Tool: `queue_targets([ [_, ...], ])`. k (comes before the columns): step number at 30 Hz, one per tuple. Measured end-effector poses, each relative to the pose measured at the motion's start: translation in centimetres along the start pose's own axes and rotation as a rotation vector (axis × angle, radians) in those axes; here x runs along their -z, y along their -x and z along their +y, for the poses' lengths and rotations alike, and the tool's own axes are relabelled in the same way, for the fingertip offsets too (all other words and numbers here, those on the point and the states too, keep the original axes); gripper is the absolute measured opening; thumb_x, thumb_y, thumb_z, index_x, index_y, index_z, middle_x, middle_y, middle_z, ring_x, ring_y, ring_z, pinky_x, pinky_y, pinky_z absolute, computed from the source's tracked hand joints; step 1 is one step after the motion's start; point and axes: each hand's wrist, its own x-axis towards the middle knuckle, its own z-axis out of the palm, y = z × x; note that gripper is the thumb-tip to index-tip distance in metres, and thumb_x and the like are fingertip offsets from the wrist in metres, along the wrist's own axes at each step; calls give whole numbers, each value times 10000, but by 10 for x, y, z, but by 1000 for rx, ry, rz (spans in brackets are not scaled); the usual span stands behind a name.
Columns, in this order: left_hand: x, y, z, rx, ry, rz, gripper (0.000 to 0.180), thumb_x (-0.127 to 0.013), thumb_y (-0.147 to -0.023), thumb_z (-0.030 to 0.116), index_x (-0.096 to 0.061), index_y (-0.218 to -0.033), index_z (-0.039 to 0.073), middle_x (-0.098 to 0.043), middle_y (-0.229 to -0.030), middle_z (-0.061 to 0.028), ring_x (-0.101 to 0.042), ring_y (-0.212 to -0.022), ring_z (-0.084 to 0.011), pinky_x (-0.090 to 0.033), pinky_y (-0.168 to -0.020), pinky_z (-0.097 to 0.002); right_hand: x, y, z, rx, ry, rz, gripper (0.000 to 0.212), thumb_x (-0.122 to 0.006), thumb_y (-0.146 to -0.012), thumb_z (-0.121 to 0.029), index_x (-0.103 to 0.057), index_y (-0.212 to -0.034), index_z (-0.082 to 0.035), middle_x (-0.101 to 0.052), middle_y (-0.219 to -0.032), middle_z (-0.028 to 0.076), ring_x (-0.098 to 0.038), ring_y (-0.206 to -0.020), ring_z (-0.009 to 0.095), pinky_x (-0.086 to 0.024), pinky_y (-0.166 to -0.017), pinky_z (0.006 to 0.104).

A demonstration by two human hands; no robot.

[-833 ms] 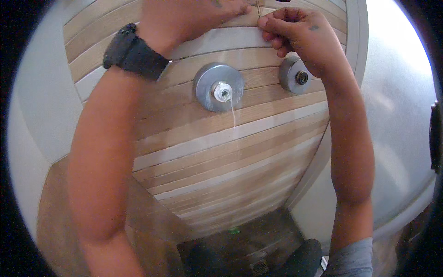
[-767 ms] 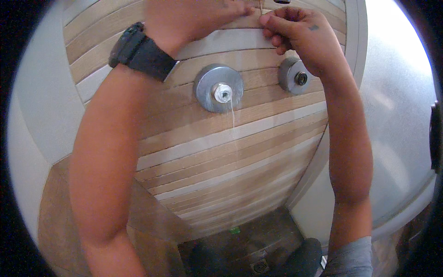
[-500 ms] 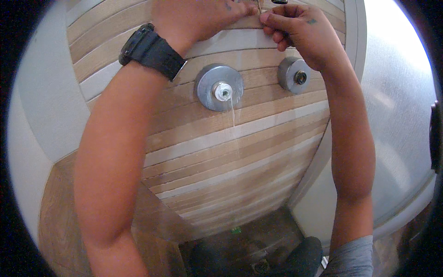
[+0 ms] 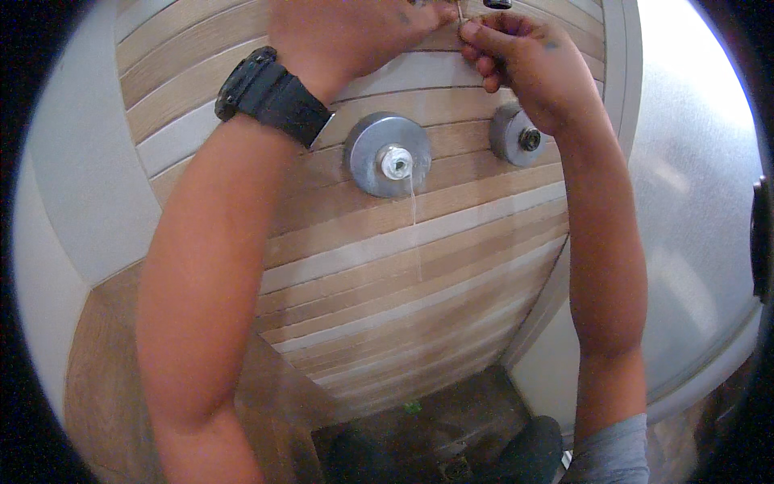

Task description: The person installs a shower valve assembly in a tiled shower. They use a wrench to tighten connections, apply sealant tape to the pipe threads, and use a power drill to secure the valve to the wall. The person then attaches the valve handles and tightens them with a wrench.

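At the top edge, my left hand (image 4: 363,32) has its fingers drawn together, and the frame cuts off part of them. Close beside its fingertips, my right hand (image 4: 528,60) pinches a thin pale strand (image 4: 460,11) between thumb and forefinger; what lies above it is out of view. Below the hands, a round metal wall flange (image 4: 363,165) surrounds a white-coated threaded fitting (image 4: 395,163). A thin white streak (image 4: 414,206) hangs from that fitting. Under my right wrist sits a second flange (image 4: 506,137) with a dark bare threaded fitting (image 4: 530,139).
A dark round fitting (image 4: 497,3) juts in at the top edge. The wall (image 4: 387,282) has beige and white striped tiles. To the right stands a frosted panel (image 4: 685,202). A brown ledge (image 4: 105,371) is low on the left, with a floor drain (image 4: 456,468) at the bottom.
Both hands stay close together at the top with the pinch kept. The whole view has shifted slightly, so the flanges appear a little further right.
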Motion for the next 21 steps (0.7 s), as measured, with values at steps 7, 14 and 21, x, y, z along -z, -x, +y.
queue_targets([
  [7, 1, 2, 0, 4, 43, 37, 232, -818, -693, 291, -684, -640, 109, -622, -809, -57, -574, -893, -267, -419, -852, -395, -8, -7, 23, 222, 48, 86, 200, -732, -905, -200, -700, -910, -3, -659, -759, 27, -570, -622, 75, -488, -559, 231],
  [14, -2, 3, 2, 5, -15, 38, 258, -820, -697, 311, -677, -633, 106, -613, -804, -59, -570, -879, -263, -417, -849, -397, -24, 6, 15, 325, 315, 314, 251, -736, -896, -194, -702, -932, 51, -665, -707, 56, -615, -582, 98, -508, -511, 256],
  [21, 4, -1, 10, -67, 1, -28, 305, -848, -706, 346, -679, -681, 93, -592, -787, -50, -550, -843, -242, -392, -808, -389, -26, 15, 32, 358, 77, 335, 208, -689, -890, -161, -704, -944, 40, -671, -708, 85, -633, -579, 153, -528, -556, 303],
])
